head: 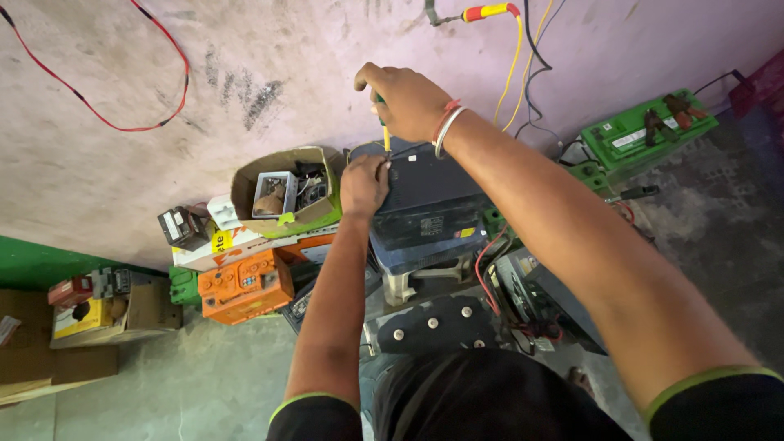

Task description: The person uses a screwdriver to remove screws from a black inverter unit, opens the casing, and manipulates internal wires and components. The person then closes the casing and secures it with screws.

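My right hand (406, 100) grips the green handle of a screwdriver (385, 135) whose yellow shaft points down at the top left corner of a dark box-shaped unit (429, 204). My left hand (363, 184) rests on that same corner, fingers closed around the screwdriver tip area. The unit stands on a white stool (425, 282). What lies under the left fingers is hidden.
An open cardboard box (282, 192) of small parts sits left of the unit, above an orange battery (245, 286) and white carton. A green battery (645, 131) with clamps lies at right. Red and yellow wires hang on the wall. Cardboard boxes (90, 314) lie far left.
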